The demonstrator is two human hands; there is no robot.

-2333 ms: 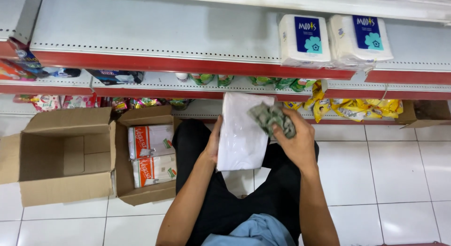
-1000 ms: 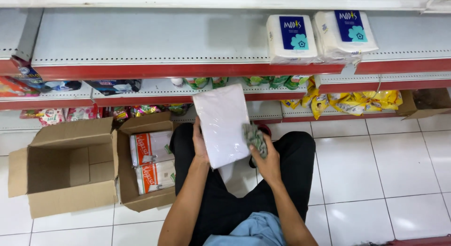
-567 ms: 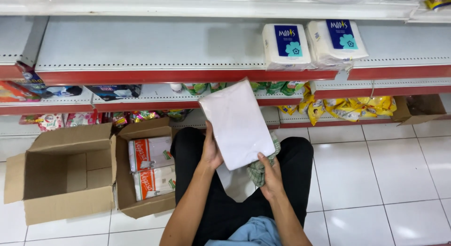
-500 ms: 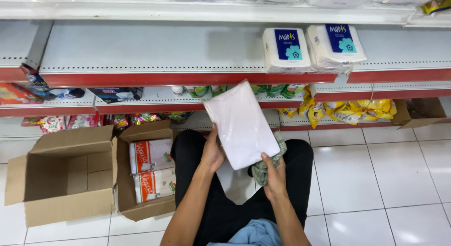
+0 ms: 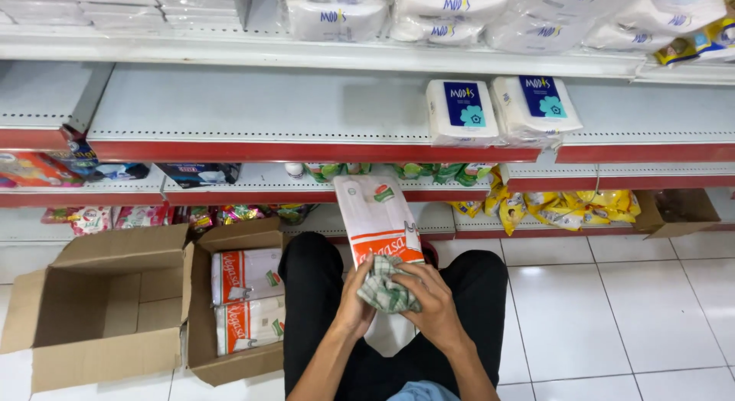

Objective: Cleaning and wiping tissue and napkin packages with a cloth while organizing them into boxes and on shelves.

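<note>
Two hands are seen low in the middle of the view, over the black-trousered knees of a person crouched on the white tiled floor (image 5: 612, 317). A white and orange packet (image 5: 380, 221) is gripped from its left side by the left hand (image 5: 354, 303) and held upright in front of the shelves. A green checked cloth (image 5: 387, 290) is pressed against the lower face of the packet, with the right hand (image 5: 436, 305) clenched over it. To the left on the floor, an open cardboard box (image 5: 237, 305) is seen holding two more white and orange packets (image 5: 246, 297), and just beside it, farther left, a larger cardboard box (image 5: 99, 309) stands open. On the far shelf (image 5: 291, 110), two white tissue packs (image 5: 501, 110) are set to the right.
</note>
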